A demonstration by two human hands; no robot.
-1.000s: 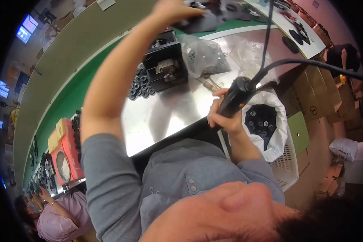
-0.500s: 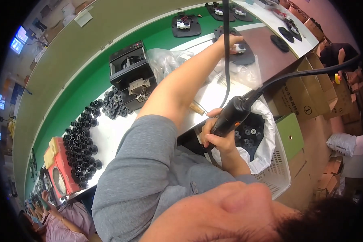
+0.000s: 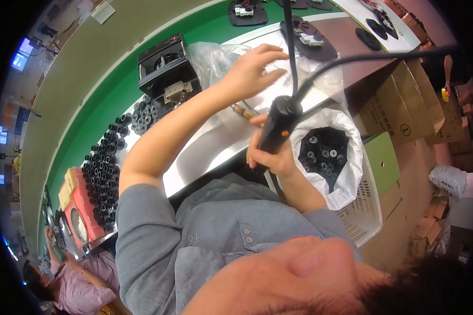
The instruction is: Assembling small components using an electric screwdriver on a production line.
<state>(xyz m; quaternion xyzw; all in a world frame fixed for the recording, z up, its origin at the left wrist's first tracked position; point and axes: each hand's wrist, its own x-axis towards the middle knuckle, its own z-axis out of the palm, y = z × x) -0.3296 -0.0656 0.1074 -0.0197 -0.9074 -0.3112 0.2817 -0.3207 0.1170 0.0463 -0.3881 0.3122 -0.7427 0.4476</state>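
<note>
My right hand (image 3: pixel 275 156) is wrapped round a black electric screwdriver (image 3: pixel 279 125) with an orange button; a thick black cable runs from its upper end. The driver's tip is hidden. My left hand (image 3: pixel 255 71) is open and holds nothing, its fingers spread above the white bench beside a clear plastic bag (image 3: pixel 210 60). Past its fingertips lies a dark flat plate (image 3: pixel 320 50) with a white part on it. Below my left hand, a brown-handled tool (image 3: pixel 242 110) rests on the bench.
A black machine (image 3: pixel 165 68) stands on the bench, with many black ring-shaped parts (image 3: pixel 102 176) left of it. At right, a white-lined basket (image 3: pixel 370 215) holds small dark parts. More plates (image 3: pixel 247 13) lie on the green strip. Another person (image 3: pixel 84 283) sits at far left.
My left hand has let go of the dark plate and drawn back leftward, opening. My right hand has moved slightly left with the electric screwdriver.
</note>
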